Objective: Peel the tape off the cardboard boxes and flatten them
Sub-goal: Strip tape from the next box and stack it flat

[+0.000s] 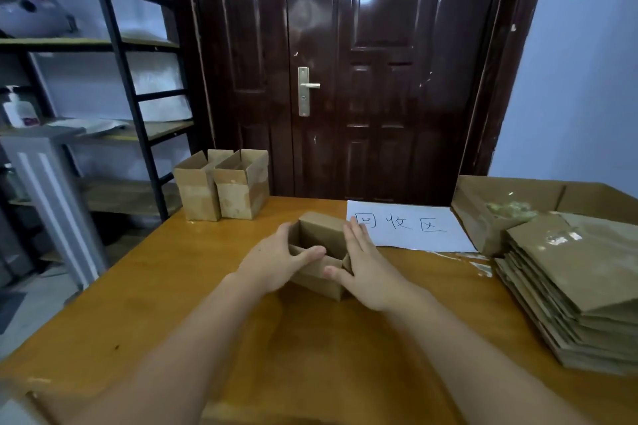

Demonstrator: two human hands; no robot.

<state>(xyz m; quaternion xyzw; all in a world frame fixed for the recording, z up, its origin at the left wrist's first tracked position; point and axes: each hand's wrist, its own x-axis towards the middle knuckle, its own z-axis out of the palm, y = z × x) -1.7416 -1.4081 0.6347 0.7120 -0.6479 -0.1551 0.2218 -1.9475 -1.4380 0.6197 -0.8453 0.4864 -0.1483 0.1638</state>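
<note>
1. Small open box (319,254) sits mid-worktop (172,286), right between both hands.
2. Left hand (276,260) hooks its fingers over the near-left wall; right hand (367,267) presses flat on the right side.
3. Box runs roughly left-right, so I'd guess squeezing sideways collapses it.

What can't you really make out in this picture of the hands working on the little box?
Head view only:
- Small cardboard box: its sides under the left hand and right hand are covered, so any tape there is hidden.
- Stack of flattened boxes: cut off by the right edge.
- Large open box: its contents are too blurred to identify.
- Pump bottle: label too small to read.
</note>
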